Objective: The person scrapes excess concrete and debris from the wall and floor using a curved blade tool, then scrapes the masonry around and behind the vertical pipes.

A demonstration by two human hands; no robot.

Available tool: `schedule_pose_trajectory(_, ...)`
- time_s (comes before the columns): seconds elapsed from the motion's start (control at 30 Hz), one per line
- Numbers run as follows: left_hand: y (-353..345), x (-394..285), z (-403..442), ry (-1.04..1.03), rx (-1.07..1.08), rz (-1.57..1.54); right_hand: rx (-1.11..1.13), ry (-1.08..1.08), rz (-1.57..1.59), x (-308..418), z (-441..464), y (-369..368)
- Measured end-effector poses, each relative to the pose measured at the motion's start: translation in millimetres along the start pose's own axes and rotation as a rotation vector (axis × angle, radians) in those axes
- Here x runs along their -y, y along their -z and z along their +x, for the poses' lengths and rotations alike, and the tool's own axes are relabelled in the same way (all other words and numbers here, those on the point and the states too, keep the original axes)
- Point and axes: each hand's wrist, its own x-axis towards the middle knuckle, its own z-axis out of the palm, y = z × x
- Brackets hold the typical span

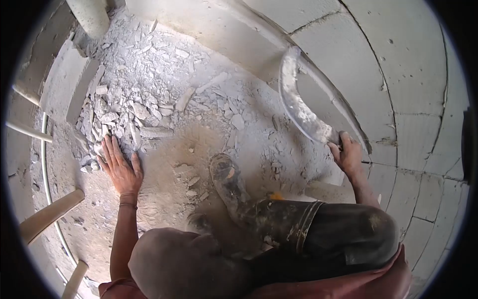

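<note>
My left hand [121,166] lies palm down with its fingers spread, at the lower edge of a heap of pale rubble [141,110] on the dusty floor. On the right, my right hand [347,153] is closed round the lower end of a curved, dust-covered tool [301,107]. The tool is raised beside a pale ledge, its far end pointing up and away from me. Its exact kind cannot be made out.
A block wall [416,74] curves along the right. At the left stand a pale block [67,82], a thin pipe [48,192] and a round post [52,214]. My dusty boot [226,182] is on the rubble at the centre. A thick pale post [90,17] stands at the top left.
</note>
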Motion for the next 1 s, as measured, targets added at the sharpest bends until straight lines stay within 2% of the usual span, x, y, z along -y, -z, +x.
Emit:
schedule_pose_trajectory(0.07,-3,0,-1,0.013,-0.010,-0.022,0.045,-0.019,-0.077,-12,10,2)
schedule_pose_trajectory(0.13,-3,2,-3,-0.001,-0.027,-0.040,0.080,0.096,-0.146,-14,52,5)
schedule_pose_trajectory(0.27,-3,2,-3,-0.040,-0.050,-0.016,-0.013,0.127,0.093,69,136,30)
schedule_pose_trajectory(0.4,-1,3,-6,-0.015,-0.033,-0.026,-0.080,0.158,0.027,92,139,24)
schedule_pose_trajectory(0.43,0,5,-6,-0.017,-0.017,-0.037,-0.011,0.111,-0.062,90,135,21)
schedule_pose_trajectory(0.47,-1,6,-5,-0.014,-0.004,-0.048,0.054,0.068,-0.153,85,132,18)
schedule_pose_trajectory(0.53,0,6,-5,-0.017,0.003,-0.052,0.143,-0.003,-0.142,52,99,16)
schedule_pose_trajectory(0.6,-2,7,-4,-0.016,0.002,-0.057,0.173,-0.002,-0.227,9,53,18)
schedule_pose_trajectory(0.67,-2,3,-3,-0.009,0.006,-0.040,0.059,0.100,-0.309,-47,9,10)
schedule_pose_trajectory(0.77,-2,0,-2,-0.004,0.002,-0.001,-0.005,0.143,-0.310,-58,9,9)
schedule_pose_trajectory(0.83,-3,-4,0,-0.015,-0.008,0.021,-0.018,0.174,-0.309,-49,32,-5)
schedule_pose_trajectory(0.9,-2,-4,0,-0.021,-0.016,0.025,0.005,0.154,-0.249,2,89,4)
schedule_pose_trajectory(0.97,1,-5,-2,-0.040,-0.019,0.001,0.115,0.133,-0.168,43,135,17)
schedule_pose_trajectory(1.0,1,-4,-1,-0.043,-0.025,-0.025,0.118,0.121,-0.165,41,132,18)
